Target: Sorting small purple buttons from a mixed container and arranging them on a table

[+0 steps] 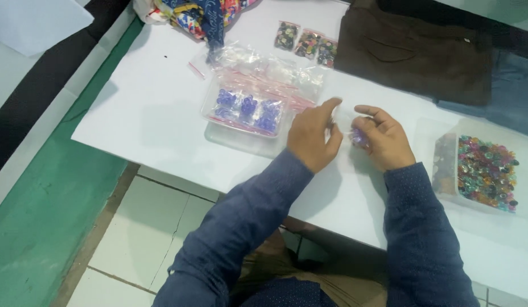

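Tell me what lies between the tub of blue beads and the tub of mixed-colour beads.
In the head view, both hands: the left hand and right hand, holding a small clear bag over the white table.

The small clear bag [355, 135] pinched between both hands is mostly hidden behind the fingers [367, 126], so its purple contents stay too blurred to identify, while the patterned cloth [198, 16] and brown garment [415, 51] are cut off by the top edge.
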